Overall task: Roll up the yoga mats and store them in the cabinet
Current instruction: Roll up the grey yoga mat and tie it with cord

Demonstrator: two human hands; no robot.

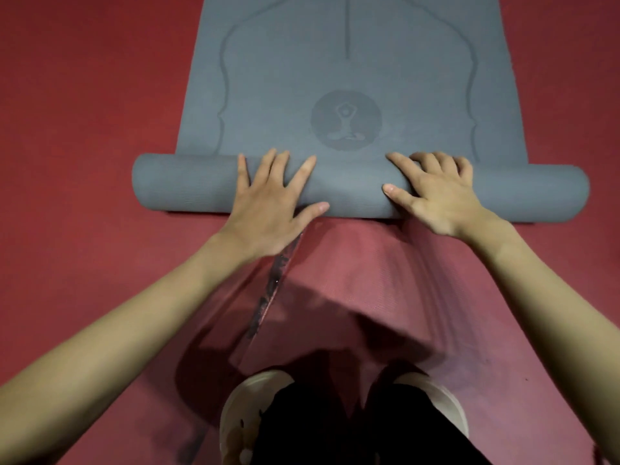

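So the grey yoga mat (349,78) lies on the red floor (84,95) with its near end already a fat roll (188,186), and the left hand (268,203) presses flat on it, fingers spread and relaxed, while the right hand (436,196) rests on top with fingers curled over the far side. If one hand pushes harder the roll will probably skew and telescope at the ends. Plenty of bare floor on both sides, lots of flat mat ahead, shoes (255,414) close behind; no cabinet in sight.
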